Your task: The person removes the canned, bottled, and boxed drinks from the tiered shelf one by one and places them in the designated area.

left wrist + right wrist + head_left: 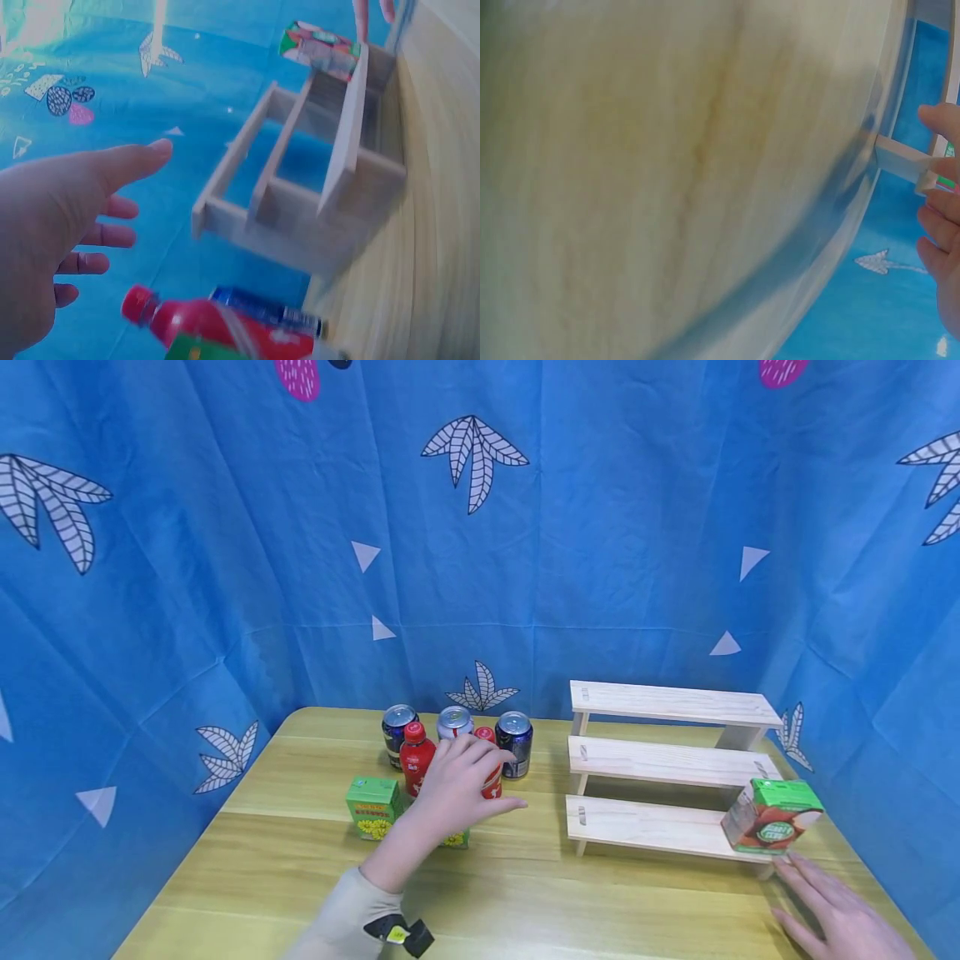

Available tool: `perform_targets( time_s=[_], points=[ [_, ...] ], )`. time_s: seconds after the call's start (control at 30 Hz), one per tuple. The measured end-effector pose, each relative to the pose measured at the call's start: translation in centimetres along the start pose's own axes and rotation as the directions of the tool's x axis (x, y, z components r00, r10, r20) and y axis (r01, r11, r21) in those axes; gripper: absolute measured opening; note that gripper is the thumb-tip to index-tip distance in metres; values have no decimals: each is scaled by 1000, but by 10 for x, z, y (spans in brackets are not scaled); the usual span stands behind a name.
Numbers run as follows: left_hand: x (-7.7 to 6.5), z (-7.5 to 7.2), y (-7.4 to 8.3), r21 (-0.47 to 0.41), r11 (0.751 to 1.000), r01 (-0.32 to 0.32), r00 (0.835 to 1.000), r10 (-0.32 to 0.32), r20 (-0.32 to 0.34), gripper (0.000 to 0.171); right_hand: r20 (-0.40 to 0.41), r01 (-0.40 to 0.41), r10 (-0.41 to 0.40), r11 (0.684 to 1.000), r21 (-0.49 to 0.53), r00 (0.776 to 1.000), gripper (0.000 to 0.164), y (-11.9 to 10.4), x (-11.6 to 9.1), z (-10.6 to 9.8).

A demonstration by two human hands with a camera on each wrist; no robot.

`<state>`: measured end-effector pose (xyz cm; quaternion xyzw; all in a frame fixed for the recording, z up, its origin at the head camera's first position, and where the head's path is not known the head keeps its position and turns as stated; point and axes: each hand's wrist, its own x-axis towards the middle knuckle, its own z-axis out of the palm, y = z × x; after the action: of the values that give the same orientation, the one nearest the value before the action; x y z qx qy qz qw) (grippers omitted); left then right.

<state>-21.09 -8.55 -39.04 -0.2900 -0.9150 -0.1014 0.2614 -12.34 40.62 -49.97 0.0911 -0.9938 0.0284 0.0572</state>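
My left hand [459,781] hovers over a cluster of drinks, thumb spread from the fingers, gripping nothing. Under and around it stand two red bottles [416,762], one partly hidden by the hand, and a green drink carton [373,810] with yellow flowers. A second green carton [456,841] shows only a corner beneath the wrist. In the left wrist view, a gap separates the hand [67,210] from the red bottle [225,326]. At the right, my right hand [840,910] has its fingers extended, just below a green-topped brown-and-white carton [776,818] on the bottom shelf step.
A three-step wooden shelf [637,822] stands on the right of the wooden table [510,902]. Behind the bottles are a dark can [400,735], a pale-topped can [454,723] and a dark blue can [514,745]. Blue patterned cloth [480,568] surrounds the table.
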Motion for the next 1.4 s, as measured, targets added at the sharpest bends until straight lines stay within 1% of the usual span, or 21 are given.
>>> perform_targets(
  time_s=[0.1, 0.33, 0.53, 0.67, 0.8, 0.97, 1.07, 1.17, 1.27, 1.4],
  points=[
    [8, 5, 9, -17, 999, -27, 999, 27, -33, 58, -7, 6, -6, 1000, 3, 1000, 76, 0, 0, 0],
    [27, 12, 33, -58, 997, -53, 998, 52, -26, 58, -14, 7, -7, 1000, 4, 1000, 74, -2, 0, -2],
    [42, 23, 53, -79, 992, -102, 993, 97, -62, 58, -27, 10, -10, 1000, -6, 1000, 73, -4, 0, -4],
    [52, 27, 68, -74, 992, -103, 994, 101, -35, 58, -50, 23, -23, 1000, -11, 998, 71, -6, 0, -6],
    [60, 32, 81, -64, 995, -78, 996, 80, 30, 59, -39, 12, -12, 1000, -3, 999, 72, -7, 0, -6],
    [70, 41, 97, -66, 996, -60, 993, 67, 98, 60, -47, 3, -3, 1000, -7, 999, 73, -7, -1, -5],
    [76, 46, 106, -51, 997, -57, 991, 63, 119, 61, -57, 4, -5, 1000, -9, 998, 73, -6, -2, -3],
    [82, 49, 115, -44, 997, -59, 989, 65, 131, 62, -92, 16, -16, 1000, -7, 996, 73, -4, -3, -1],
    [87, 53, 124, -45, 997, -70, 989, 75, 128, 62, -137, 35, -35, 999, -2, 990, 72, -4, -4, 2],
    [94, 58, 135, -43, 996, -83, 987, 88, 133, 62, -166, 49, -49, 999, -4, 985, 71, -4, -5, 3]
  ],
)
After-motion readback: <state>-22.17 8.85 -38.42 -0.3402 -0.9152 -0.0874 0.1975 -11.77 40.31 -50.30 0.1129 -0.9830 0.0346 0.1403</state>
